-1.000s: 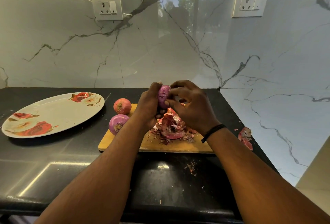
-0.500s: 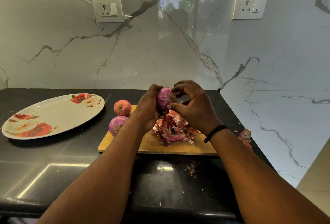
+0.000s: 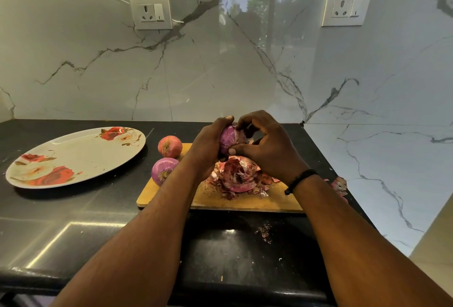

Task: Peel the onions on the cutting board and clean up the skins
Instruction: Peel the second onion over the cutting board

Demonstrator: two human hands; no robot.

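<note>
We hold the onion (image 3: 230, 139) up above the cutting board (image 3: 245, 202) with both hands. The left hand (image 3: 208, 146) is wrapped round its near side, gripping it. The right hand (image 3: 269, 150) is curled over the top, thumb pressed on the bulb's lower face and fingertips (image 3: 241, 124) hooked at its crown, pinching at a pale flap of skin there.

Compared with a second ago, the bulb has turned a little in our grip — more smooth purple faces us now, and the right hand has shifted from its front to its top. We judge that most of the dry skin is off and only the crown strip remains.

Below, the heap of skins (image 3: 239, 175) lies on the board, apparently unchanged. Two other onions sit at the board's left end: the farther one (image 3: 169, 146) orange-brown and seemingly unpeeled, the nearer one (image 3: 163, 170) purple. Loose scraps (image 3: 339, 185) rest on the black desk (image 3: 73, 221) right of the board, crumbs (image 3: 264, 230) in front — so the clean-up is still ahead. The flowered plate (image 3: 73, 157) holds nothing.
</note>
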